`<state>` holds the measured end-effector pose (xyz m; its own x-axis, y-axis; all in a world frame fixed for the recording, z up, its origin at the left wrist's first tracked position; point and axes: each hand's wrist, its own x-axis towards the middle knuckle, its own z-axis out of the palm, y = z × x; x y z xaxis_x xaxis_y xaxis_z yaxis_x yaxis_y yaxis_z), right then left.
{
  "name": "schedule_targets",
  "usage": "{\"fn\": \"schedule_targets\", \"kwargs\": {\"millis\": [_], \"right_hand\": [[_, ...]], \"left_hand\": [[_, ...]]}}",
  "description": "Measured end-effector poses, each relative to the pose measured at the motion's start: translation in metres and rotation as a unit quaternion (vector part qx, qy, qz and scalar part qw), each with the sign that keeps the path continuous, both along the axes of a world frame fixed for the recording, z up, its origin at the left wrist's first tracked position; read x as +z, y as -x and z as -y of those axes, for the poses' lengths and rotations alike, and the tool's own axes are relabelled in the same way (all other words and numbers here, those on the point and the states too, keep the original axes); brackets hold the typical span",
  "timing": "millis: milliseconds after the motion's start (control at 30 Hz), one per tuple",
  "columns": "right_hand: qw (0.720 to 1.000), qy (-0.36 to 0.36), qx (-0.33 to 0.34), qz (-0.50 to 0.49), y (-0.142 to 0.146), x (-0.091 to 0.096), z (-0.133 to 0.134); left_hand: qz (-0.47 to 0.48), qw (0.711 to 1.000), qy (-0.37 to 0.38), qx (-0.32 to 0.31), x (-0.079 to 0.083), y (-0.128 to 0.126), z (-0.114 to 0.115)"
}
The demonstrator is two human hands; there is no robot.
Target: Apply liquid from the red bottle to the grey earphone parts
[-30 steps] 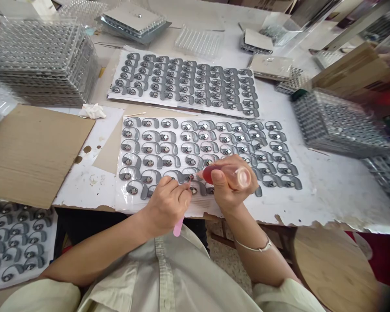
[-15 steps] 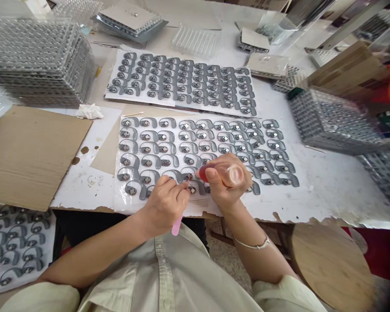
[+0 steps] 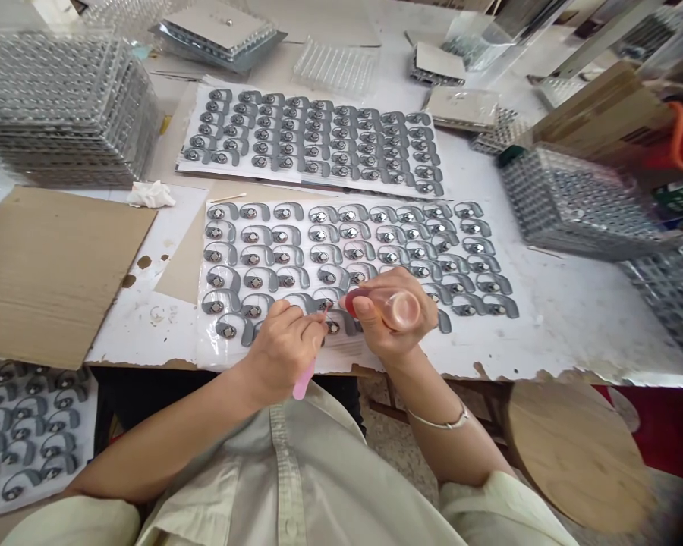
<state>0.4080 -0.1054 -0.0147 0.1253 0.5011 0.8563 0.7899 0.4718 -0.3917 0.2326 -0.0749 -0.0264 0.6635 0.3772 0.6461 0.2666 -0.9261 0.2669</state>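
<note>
My left hand [image 3: 287, 340] is closed around a slim tool with a flat pink handle [image 3: 303, 381]; its thin tip reaches a grey hook-shaped piece near the front of the sheet. In my right hand [image 3: 395, 318] is a small clear squeeze bottle [image 3: 403, 309] with a red neck, lying over, its nozzle pointing left toward the same piece. Whether the nozzle touches it I cannot tell. Both hands are above a white sheet [image 3: 341, 362] bearing rows of grey ear-hook-shaped pieces [image 3: 322, 256], each with a round shiny metal part. My right hand covers some pieces.
Behind lies a second sheet of similar pieces [image 3: 313, 136]. Stacked clear trays stand at left [image 3: 62, 106] and right [image 3: 580, 201]. A cardboard sheet [image 3: 57, 273], crumpled tissue [image 3: 151, 194] and cotton swab [image 3: 228, 197] lie leftward. A round stool [image 3: 574, 455] is below right.
The whole view has shifted slightly, so things sit a little further left. Both hands keep their holds near the same piece; the pink handle is tilted a bit differently.
</note>
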Motion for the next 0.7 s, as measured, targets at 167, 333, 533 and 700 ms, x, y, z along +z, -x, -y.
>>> {"fn": "schedule_targets", "kwargs": {"millis": [167, 333, 533, 700], "right_hand": [[1.0, 0.003, 0.007, -0.004, -0.001, -0.001, 0.001], [1.0, 0.003, 0.006, -0.017, 0.0, -0.001, 0.002], [1.0, 0.003, 0.01, -0.02, -0.001, -0.002, 0.003], [0.999, -0.001, 0.023, -0.022, -0.002, -0.003, 0.003]], "left_hand": [[0.007, 1.0, 0.023, -0.016, 0.002, 0.001, -0.003], [0.014, 0.998, 0.051, -0.022, 0.003, 0.001, -0.005], [0.018, 0.995, 0.094, -0.027, 0.007, 0.002, -0.009], [0.01, 0.991, 0.131, -0.035, 0.008, 0.004, -0.011]]}}
